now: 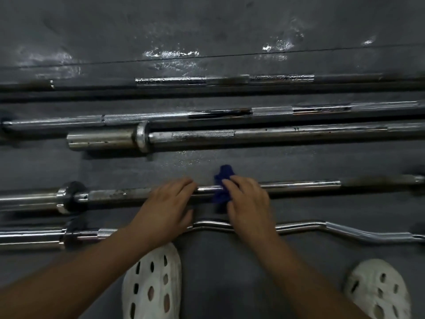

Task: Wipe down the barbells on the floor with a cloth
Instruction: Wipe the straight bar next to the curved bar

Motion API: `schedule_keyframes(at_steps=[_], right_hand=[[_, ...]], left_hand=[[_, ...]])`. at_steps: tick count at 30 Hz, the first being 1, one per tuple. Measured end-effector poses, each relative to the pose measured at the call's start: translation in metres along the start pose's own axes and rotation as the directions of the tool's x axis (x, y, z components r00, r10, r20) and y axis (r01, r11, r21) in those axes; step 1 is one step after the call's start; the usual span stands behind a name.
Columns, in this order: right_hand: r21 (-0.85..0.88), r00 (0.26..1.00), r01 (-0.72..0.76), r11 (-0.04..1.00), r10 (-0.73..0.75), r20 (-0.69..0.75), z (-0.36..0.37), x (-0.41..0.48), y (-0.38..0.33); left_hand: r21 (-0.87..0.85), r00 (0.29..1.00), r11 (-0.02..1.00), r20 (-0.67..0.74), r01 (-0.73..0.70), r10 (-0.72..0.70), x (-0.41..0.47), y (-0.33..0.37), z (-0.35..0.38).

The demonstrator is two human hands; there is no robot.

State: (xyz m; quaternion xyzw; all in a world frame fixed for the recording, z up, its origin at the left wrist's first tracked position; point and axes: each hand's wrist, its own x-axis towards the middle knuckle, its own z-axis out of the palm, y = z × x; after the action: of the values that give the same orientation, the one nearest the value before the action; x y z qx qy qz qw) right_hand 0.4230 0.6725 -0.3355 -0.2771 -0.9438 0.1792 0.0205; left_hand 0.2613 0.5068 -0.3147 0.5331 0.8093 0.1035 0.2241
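Several steel barbells lie side by side on the dark rubber floor. My right hand [248, 199] presses a blue cloth [222, 187] around the shaft of the straight barbell [299, 185] nearest the middle. My left hand [170, 203] rests on the same shaft just left of the cloth, fingers curled over it. A curved curl bar [358, 233] lies closer to me, partly hidden under both wrists. Farther away lie a thick barbell [264, 135] with a sleeve at its left end, another knurled bar [161, 117], and a dark bar [225, 79] at the back.
My two white perforated clogs, left [153, 284] and right [377, 288], stand on the floor just behind the curl bar. Wet shiny patches [170, 54] mark the floor beyond the farthest bar. A strip of bare floor [161, 162] separates the gripped bar from the thick one.
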Motion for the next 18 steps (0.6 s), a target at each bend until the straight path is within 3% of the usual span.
schedule_keyframes(at_steps=[3, 4, 5, 6, 8, 9, 11, 13, 15, 18], right_hand=[[0.015, 0.918, -0.357, 0.934, 0.354, -0.177, -0.006, -0.007, 0.019], [0.046, 0.899, -0.394, 0.918, 0.395, -0.187, 0.000, -0.004, 0.004], [0.079, 0.931, -0.333, 0.940, 0.341, -0.129, 0.006, 0.000, -0.019], [0.089, 0.981, -0.177, 0.980, 0.183, -0.065, 0.012, -0.001, -0.039], [0.046, 0.995, 0.098, 0.994, -0.099, 0.017, 0.012, -0.001, -0.043], [0.038, 0.994, 0.108, 0.993, -0.109, 0.022, 0.008, 0.002, -0.028], [0.052, 0.988, -0.147, 0.988, 0.149, -0.044, -0.001, -0.002, -0.002], [0.079, 0.922, -0.376, 0.923, 0.381, -0.065, -0.001, -0.006, -0.006], [0.044, 0.957, -0.286, 0.957, 0.287, -0.039, 0.007, -0.010, -0.022], [-0.024, 0.999, 0.032, 0.999, -0.032, 0.012, 0.009, -0.012, -0.004]], left_hand=[[0.025, 1.000, 1.000, -0.028, -0.004, 0.004, -0.004, -0.005, 0.001], [0.031, 1.000, 1.000, -0.031, -0.003, 0.004, -0.004, -0.005, 0.002], [0.036, 1.000, 0.999, -0.026, -0.001, 0.002, -0.004, -0.005, 0.003], [0.041, 1.000, 0.999, -0.014, 0.003, -0.002, -0.005, -0.006, 0.003], [0.052, 1.000, 0.999, 0.009, 0.014, -0.015, -0.009, -0.010, 0.003], [0.061, 1.000, 0.998, 0.013, 0.020, -0.021, -0.012, -0.012, 0.003], [0.079, 0.999, 0.997, 0.026, 0.025, -0.027, -0.019, -0.017, 0.004], [0.097, 0.999, 0.995, 0.032, 0.033, -0.036, -0.021, -0.017, 0.004], [0.112, 0.998, 0.993, 0.039, 0.036, -0.040, -0.019, -0.013, 0.005], [0.110, 0.998, 0.993, 0.040, 0.046, -0.051, -0.019, -0.010, 0.004]])
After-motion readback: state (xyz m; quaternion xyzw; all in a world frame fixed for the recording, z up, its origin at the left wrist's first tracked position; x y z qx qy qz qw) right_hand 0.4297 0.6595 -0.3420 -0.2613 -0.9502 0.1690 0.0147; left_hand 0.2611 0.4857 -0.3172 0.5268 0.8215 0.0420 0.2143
